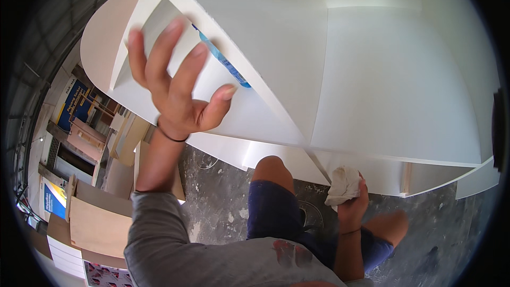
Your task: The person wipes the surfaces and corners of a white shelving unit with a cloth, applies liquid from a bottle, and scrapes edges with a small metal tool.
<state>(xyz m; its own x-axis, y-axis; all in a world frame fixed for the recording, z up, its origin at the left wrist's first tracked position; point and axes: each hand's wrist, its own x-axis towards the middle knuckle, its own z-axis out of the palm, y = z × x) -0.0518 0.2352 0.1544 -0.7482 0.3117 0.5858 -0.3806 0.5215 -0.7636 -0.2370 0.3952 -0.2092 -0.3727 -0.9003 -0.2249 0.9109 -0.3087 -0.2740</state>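
My left hand (180,93) is raised in front of a large white cabinet (396,85), fingers spread and nothing in them. It is slightly blurred and seems close to the slanting white divider (265,95), though I cannot tell whether it touches. Just beyond the fingers, a blue package (226,62) shows as a narrow strip along the divider, which hides the rest. Lower down on the right, my right hand (355,204) grips a crumpled off-white cloth (342,185) near the cabinet's lower edge.
Wooden boards and panels (101,220) are stacked on the left. Blue printed signs (74,103) stand behind them. The stained grey concrete floor (218,207) lies below, with my bent knees (273,172) close to the cabinet. A short wooden strip (406,178) stands in its base.
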